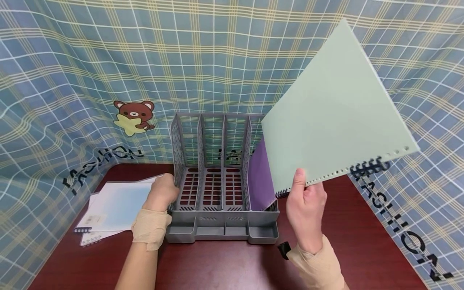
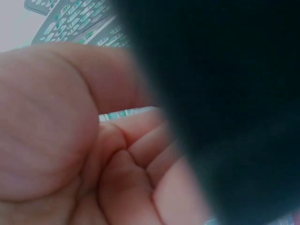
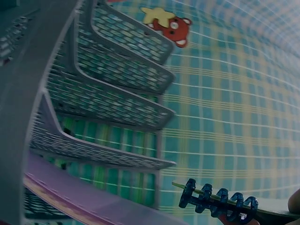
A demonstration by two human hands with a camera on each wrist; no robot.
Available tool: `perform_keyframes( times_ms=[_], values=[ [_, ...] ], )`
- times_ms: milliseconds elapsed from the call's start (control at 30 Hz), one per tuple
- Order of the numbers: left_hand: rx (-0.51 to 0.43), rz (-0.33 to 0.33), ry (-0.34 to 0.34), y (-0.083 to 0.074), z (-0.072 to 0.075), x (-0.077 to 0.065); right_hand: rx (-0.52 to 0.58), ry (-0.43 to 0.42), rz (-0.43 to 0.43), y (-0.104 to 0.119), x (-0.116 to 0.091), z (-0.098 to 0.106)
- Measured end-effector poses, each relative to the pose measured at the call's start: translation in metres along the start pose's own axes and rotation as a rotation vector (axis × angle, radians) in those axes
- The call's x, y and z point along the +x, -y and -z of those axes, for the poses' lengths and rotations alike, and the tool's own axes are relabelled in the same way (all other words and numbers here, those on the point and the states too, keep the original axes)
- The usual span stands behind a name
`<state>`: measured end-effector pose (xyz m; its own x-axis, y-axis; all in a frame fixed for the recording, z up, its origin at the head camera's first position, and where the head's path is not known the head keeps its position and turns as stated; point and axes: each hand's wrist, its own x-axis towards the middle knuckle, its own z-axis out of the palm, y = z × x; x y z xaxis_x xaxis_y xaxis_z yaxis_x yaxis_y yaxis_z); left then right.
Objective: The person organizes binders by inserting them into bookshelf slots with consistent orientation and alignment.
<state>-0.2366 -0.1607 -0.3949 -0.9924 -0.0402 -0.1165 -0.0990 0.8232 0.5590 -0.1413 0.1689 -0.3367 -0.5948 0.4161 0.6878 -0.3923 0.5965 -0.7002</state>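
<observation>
My right hand (image 1: pixel 306 201) grips a pale green spiral notebook (image 1: pixel 333 104) by its coil-bound lower edge, thumb on the cover. The notebook is raised and tilted above the right end of a grey file rack (image 1: pixel 237 217). A purple notebook (image 1: pixel 258 181) stands in the rack's rightmost slot, partly covered by the green one. In the right wrist view the notebook's dark coil (image 3: pixel 220 199) shows near the rack dividers (image 3: pixel 117 101). My left hand (image 1: pixel 163 193) holds the rack's left side with curled fingers; a dark blurred surface hides its fingertips in the left wrist view.
Left of the rack, spiral notebooks (image 1: pixel 117 205) with white and pale blue covers lie overlapping on the dark red table (image 1: pixel 224 266). Plaid cloth (image 1: pixel 217 60) with a bear print hangs behind and at both sides. The rack's front has small compartments.
</observation>
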Motion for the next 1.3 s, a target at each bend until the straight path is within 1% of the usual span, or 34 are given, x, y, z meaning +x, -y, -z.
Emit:
perform_keyframes(
  times_ms=[200,433,833,1133,1300],
  values=[
    [0.022,-0.012,-0.023,0.0,-0.002,0.001,-0.065,0.038,-0.025,-0.016,-0.008,-0.018],
    [0.019,-0.003,-0.028,0.0,-0.002,0.0,-0.063,0.067,-0.064,-0.032,-0.015,-0.034],
    [0.016,0.003,-0.018,0.0,-0.001,0.0,-0.089,0.119,-0.059,-0.056,-0.029,-0.06],
    [0.014,-0.011,-0.01,0.001,0.0,0.0,-0.068,0.16,-0.032,-0.065,-0.042,-0.073],
    [0.027,-0.005,0.001,0.002,-0.001,0.002,-0.073,0.185,-0.063,-0.066,-0.045,-0.076]
  ],
)
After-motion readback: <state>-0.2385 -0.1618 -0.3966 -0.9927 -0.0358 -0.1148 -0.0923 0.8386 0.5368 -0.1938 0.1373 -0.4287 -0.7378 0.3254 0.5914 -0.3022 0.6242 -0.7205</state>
